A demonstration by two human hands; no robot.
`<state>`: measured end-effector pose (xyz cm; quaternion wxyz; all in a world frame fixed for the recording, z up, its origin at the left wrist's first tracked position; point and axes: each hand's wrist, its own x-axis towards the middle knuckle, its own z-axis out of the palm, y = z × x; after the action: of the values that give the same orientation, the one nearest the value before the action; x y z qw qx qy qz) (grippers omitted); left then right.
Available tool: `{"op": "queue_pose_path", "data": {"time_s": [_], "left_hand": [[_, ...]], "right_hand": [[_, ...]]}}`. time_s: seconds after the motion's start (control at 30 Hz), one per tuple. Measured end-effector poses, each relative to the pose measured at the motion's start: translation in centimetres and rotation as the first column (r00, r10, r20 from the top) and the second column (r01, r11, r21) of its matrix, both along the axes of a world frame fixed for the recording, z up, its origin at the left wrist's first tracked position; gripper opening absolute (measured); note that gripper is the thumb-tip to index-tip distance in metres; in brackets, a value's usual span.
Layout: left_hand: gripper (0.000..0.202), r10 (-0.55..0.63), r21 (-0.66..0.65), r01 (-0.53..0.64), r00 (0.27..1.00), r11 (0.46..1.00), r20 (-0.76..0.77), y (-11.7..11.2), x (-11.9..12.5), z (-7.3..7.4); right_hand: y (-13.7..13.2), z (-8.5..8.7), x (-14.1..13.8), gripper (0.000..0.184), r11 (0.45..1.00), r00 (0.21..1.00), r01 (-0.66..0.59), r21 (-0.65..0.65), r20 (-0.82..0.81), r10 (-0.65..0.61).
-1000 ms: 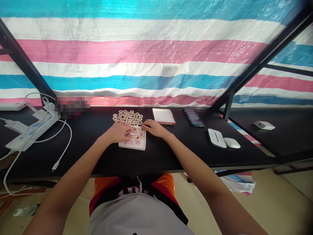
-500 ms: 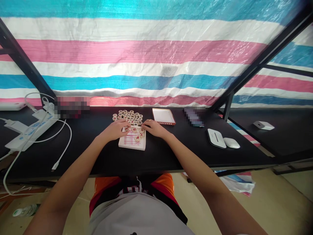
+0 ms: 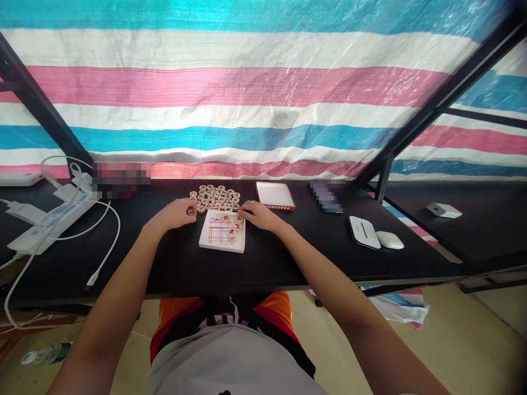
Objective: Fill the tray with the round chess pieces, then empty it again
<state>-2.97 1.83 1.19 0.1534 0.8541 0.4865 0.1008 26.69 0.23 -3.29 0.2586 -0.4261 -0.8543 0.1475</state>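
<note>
My left hand (image 3: 178,214) is closed around a round Chinese chess piece (image 3: 190,210), left of a shallow white box (image 3: 212,245) with red grid lines inside. My right hand (image 3: 259,214) has its fingers bent at the box's far right corner, closed on a Chinese chess piece (image 3: 239,218) there. A few more pieces (image 3: 231,232) with red characters lie in the right part of the box. Just beyond the box, many pieces (image 3: 216,196) sit close together in rows on the black table.
A shallow box lid (image 3: 275,195) with red-brown sides lies beyond my right hand. Further right are a blurred phone-like object (image 3: 326,196), a white flat device (image 3: 364,232) and a white mouse (image 3: 390,240). A power strip (image 3: 53,216) with white cables occupies the left side.
My left hand has moved left, off the box, with a chess piece taken from its upper left part. My right hand has stayed at the corner.
</note>
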Motion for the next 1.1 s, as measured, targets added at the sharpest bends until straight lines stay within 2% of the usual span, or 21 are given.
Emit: {"op": "queue_pose_path", "data": {"time_s": [0.1, 0.2, 0.7, 0.93, 1.1], "left_hand": [[0.012, 0.010, -0.031, -0.010, 1.000, 0.999, -0.026, 0.2, 0.0, -0.3], [0.014, 0.013, -0.002, -0.013, 1.000, 1.000, -0.022, 0.3, 0.2, -0.5], [0.014, 0.039, 0.039, -0.042, 0.997, 0.998, 0.072, 0.3, 0.6, -1.0], [0.019, 0.022, 0.032, -0.023, 0.999, 0.999, 0.032, 0.3, 0.8, -1.1], [0.018, -0.015, 0.009, 0.014, 0.998, 1.000, 0.067, 0.0, 1.2, -1.0]], "right_hand": [[-0.1, 0.1, -0.1, 0.027, 1.000, 1.000, 0.004, -0.004, 0.005, -0.004], [-0.1, 0.1, -0.1, 0.028, 1.000, 1.000, 0.002, -0.003, 0.005, -0.001], [0.0, 0.0, 0.0, 0.027, 1.000, 1.000, -0.001, -0.002, -0.004, 0.001], [0.0, 0.0, 0.0, 0.027, 1.000, 1.000, 0.005, -0.003, -0.003, -0.005], [-0.1, 0.1, 0.1, 0.025, 1.000, 1.000, 0.000, -0.023, -0.012, 0.000]]}}
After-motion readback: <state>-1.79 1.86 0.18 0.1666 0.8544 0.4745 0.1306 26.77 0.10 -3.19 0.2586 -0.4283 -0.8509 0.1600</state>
